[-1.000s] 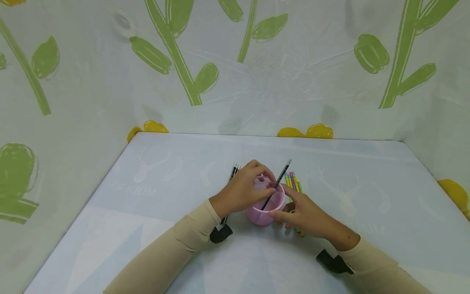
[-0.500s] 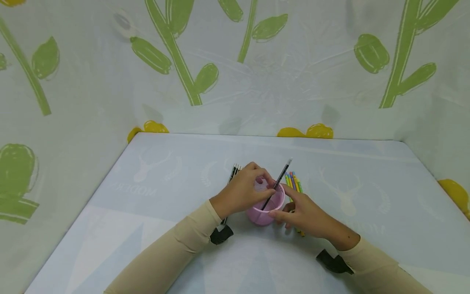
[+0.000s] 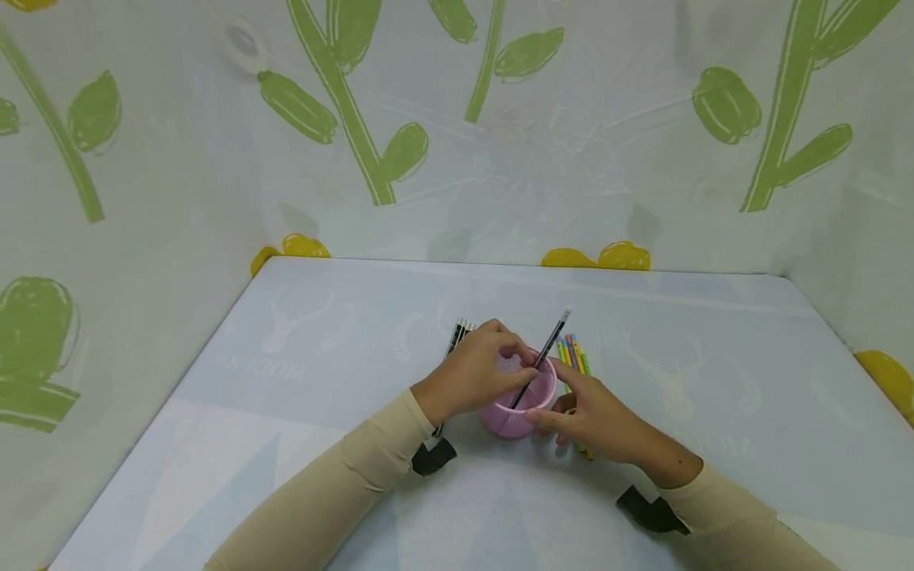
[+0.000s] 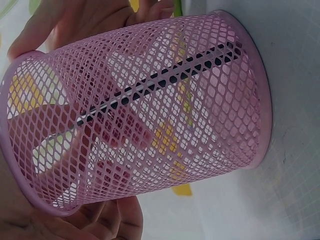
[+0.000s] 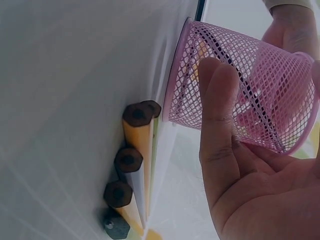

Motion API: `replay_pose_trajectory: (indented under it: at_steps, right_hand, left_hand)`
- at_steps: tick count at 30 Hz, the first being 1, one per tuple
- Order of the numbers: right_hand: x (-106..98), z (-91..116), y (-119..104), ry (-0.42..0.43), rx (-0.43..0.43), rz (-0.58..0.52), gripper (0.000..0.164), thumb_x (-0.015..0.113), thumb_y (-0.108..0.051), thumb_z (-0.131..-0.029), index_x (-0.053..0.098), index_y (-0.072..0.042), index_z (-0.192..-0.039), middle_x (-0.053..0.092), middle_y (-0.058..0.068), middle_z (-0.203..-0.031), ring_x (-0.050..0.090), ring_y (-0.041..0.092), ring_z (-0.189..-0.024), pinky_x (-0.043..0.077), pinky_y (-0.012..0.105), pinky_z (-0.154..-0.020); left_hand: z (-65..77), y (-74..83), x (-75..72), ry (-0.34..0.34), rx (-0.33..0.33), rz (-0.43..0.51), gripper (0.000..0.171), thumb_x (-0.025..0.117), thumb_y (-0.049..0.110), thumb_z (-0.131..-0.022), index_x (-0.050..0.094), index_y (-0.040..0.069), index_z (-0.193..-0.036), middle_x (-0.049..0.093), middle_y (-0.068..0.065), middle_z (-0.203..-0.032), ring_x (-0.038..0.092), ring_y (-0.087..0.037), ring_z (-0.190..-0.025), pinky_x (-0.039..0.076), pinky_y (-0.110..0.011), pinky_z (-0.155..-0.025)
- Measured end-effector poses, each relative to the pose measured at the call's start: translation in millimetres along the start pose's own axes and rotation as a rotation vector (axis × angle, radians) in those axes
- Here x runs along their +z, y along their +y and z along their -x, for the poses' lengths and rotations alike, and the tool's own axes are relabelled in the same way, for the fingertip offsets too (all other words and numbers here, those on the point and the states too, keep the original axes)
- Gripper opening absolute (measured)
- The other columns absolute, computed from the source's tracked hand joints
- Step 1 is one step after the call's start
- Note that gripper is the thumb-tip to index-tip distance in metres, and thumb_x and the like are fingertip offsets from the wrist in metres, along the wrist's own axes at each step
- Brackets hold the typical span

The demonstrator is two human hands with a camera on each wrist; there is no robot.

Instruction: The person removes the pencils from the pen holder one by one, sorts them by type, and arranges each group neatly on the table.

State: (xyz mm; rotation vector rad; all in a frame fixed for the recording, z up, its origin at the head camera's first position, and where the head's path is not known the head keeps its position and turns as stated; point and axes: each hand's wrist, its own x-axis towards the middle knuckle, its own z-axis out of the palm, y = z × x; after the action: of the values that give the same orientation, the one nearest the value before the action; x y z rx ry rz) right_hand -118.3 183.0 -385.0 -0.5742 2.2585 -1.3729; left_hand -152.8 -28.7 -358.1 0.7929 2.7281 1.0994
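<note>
A pink mesh pencil cup stands on the table between my hands. My right hand holds its right side, with the thumb at the near rim and the index finger on the far side. My left hand reaches over the rim, its thumb and fingers around a black pencil. That pencil leans in the cup, its white eraser end up and to the right. In the left wrist view, the pencil's lower part shows through the mesh near the cup's base. The left fingertips are partly hidden by the mesh.
Several black pencils lie on the table left of the cup, partly under my left hand. Several brightly coloured pencils lie to the right, partly under my right hand. In the right wrist view, pencil ends sit close beside the cup.
Both hands, the cup and the pencil hold almost the same place. The left fingers shift slightly at the rim, and the whole head view drifts a little.
</note>
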Motion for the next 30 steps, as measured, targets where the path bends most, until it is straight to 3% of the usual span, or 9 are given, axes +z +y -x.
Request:
replay_pose_trajectory:
  at_steps: [18, 30]
  right_hand:
    - [2.7, -0.6, 0.2, 0.005, -0.001, 0.0, 0.078, 0.069, -0.029, -0.095, 0.025, -0.008, -0.156, 0.07, 0.014, -0.098, 0.069, 0.026, -0.071, 0.058, 0.037, -0.058]
    - [2.5, -0.1, -2.7, 0.006, -0.01, 0.022, 0.075, 0.068, -0.029, -0.096, 0.027, -0.004, -0.154, 0.07, 0.014, -0.096, 0.069, 0.025, -0.069, 0.057, 0.036, -0.057]
  left_hand:
    - [-1.6, -0.4, -3.3, -0.042, -0.024, 0.005, 0.007, 0.075, 0.027, -0.09, 0.075, 0.021, -0.092, 0.063, 0.002, -0.109, 0.058, -0.013, -0.104, 0.052, -0.031, -0.089]
    - [-1.6, -2.2, -2.7, -0.045, -0.045, 0.03, 0.005, 0.074, 0.026, -0.09, 0.073, 0.021, -0.091, 0.062, 0.002, -0.112, 0.059, -0.014, -0.106, 0.051, -0.031, -0.092]
